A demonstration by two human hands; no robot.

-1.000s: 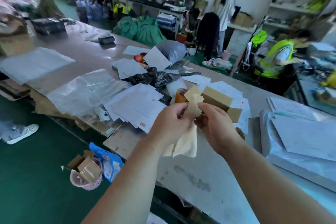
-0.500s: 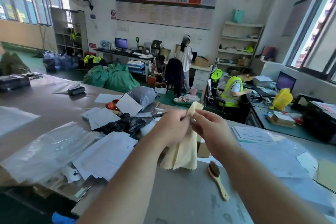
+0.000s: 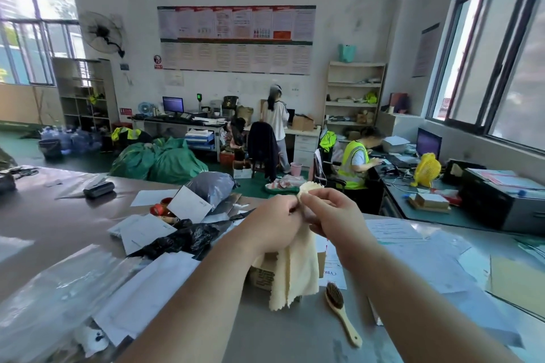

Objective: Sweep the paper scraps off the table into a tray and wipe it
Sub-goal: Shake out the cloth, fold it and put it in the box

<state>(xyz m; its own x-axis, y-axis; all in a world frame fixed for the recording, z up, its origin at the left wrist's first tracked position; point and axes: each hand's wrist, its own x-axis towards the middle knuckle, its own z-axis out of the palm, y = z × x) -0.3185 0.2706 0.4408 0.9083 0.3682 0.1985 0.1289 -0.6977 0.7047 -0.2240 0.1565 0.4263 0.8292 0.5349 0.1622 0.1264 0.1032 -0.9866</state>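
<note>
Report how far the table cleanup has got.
Done: nothing visibly; paper sheets and a black bag litter the table. In hand: the left hand and right hand pinch the top of a yellow cloth, hanging above the table. Left: sweeping, with the brush lying untouched, then wiping. No tray is in view.

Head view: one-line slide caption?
Left hand and right hand pinch a cream cloth above the paper-strewn table; a brush lies nearby.
</note>
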